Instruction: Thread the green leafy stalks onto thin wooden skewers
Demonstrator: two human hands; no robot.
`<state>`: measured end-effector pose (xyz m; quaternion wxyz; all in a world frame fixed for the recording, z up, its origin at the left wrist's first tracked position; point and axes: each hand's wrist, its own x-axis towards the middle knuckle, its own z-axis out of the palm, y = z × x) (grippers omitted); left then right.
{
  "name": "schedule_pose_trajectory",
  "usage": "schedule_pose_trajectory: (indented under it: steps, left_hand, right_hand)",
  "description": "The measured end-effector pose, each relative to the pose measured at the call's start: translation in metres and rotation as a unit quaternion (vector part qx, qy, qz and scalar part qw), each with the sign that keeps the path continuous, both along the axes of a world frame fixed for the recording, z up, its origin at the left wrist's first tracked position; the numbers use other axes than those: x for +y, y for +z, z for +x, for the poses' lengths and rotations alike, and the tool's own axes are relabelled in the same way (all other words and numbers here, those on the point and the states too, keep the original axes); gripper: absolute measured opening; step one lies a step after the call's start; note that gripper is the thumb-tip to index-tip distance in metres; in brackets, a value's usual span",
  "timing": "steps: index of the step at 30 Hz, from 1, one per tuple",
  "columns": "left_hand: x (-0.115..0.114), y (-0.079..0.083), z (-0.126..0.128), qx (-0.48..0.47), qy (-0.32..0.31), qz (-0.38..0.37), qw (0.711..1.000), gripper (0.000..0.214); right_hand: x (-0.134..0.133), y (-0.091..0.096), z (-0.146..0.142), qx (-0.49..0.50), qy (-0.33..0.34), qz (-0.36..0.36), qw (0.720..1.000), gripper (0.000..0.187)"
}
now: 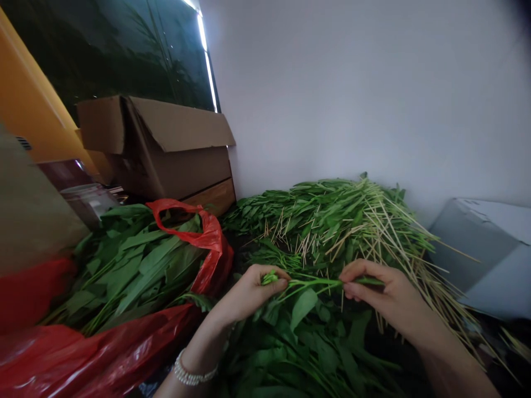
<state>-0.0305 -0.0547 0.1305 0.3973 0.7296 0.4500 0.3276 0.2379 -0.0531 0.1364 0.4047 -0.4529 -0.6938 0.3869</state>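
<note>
Leafy greens (pixel 282 362) spread nearest to me, a loose pile of broad leaves under my wrists. From the left, a red plastic bag (pixel 136 348) gapes wide, its handle loop standing up at the far side. Long-leaved stalks (pixel 145 271) fill it, most of their leaves lying towards the far side. Behind the bag, a translucent container (pixel 89 200) is partly hidden, and to its right a cardboard box (pixel 186 171) stands with its flaps raised, in front of a dark window (pixel 124 55). My left hand (pixel 259 287) comes next, with a beaded bracelet (pixel 193 373) around the wrist; thumb and fingers are pinched together on one end of some green stems (pixel 313 283), with short cut-looking ends poking out between them. The stems run across, above the near pile, to my right hand (pixel 373 290), where thumb and forefinger are clamped on the other end. One broad leaf (pixel 303 308) hangs down from the stretch between my hands. Beyond them, a long heap of greens (pixel 307 202) lies along the white wall (pixel 352 88), with thin pale sticks (pixel 384 221) jutting out, thickest at its right end. At the far right, a pale grey box (pixel 477 254) stands beside those sticks.
</note>
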Motion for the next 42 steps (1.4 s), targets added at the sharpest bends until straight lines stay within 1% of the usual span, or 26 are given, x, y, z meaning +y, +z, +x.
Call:
schedule_pose_trajectory:
  steps: [2,5,10,15,17,20,23,25,27,30,32,35,39,42]
  left_hand:
    - [0.001,0.001,-0.003,-0.003,-0.012,-0.025,1.000,0.028]
    - [0.002,0.001,-0.005,-0.004,-0.012,-0.022,1.000,0.029]
    - [0.002,-0.001,-0.005,-0.005,-0.009,-0.030,0.999,0.031]
    - [0.001,-0.004,-0.004,0.012,-0.051,-0.055,0.997,0.028]
    - [0.002,-0.004,-0.003,0.011,-0.056,-0.048,0.997,0.028]
    - [0.004,-0.004,-0.004,0.003,-0.049,-0.021,0.999,0.025]
    - [0.005,-0.005,-0.005,0.023,-0.050,-0.033,0.998,0.022]
    - [0.006,-0.005,-0.005,0.045,-0.054,-0.051,0.996,0.021]
    - [0.005,-0.005,-0.005,0.064,-0.076,-0.060,0.993,0.019]
    - [0.003,-0.003,-0.004,0.097,-0.111,-0.027,0.989,0.016]
    - [0.001,-0.002,-0.004,0.123,-0.104,0.007,0.987,0.019]
    - [0.001,-0.001,-0.008,0.148,-0.081,0.025,0.985,0.025]
    - [0.003,0.002,-0.017,0.140,-0.044,-0.001,0.989,0.023]
    - [0.005,0.004,-0.024,0.092,-0.031,-0.043,0.994,0.020]
  right_hand:
    - [-0.001,0.004,0.001,-0.026,0.019,0.021,0.999,0.019]
    - [-0.002,0.007,0.001,-0.050,0.028,0.031,0.998,0.017]
    - [-0.003,0.006,0.001,-0.045,0.019,0.009,0.999,0.016]
    - [-0.004,0.004,0.001,-0.041,0.011,-0.025,0.999,0.018]
    - [-0.004,0.004,0.001,-0.039,0.012,-0.033,0.999,0.019]
    - [-0.004,0.005,0.002,-0.068,0.030,0.003,0.997,0.014]
    - [-0.005,0.007,0.002,-0.115,0.058,0.037,0.991,0.010]
    - [-0.006,0.008,0.001,-0.131,0.064,0.036,0.989,0.010]
    - [-0.006,0.008,0.001,-0.135,0.064,0.027,0.988,0.010]
    - [-0.005,0.009,0.004,-0.128,0.067,0.027,0.989,0.011]
    - [-0.004,0.008,0.008,-0.122,0.063,0.031,0.990,0.011]
    - [-0.002,0.008,0.014,-0.111,0.053,0.017,0.992,0.011]
    - [0.001,0.007,0.023,-0.089,0.031,-0.015,0.995,0.015]
    - [0.003,0.006,0.028,-0.071,0.018,-0.034,0.997,0.020]
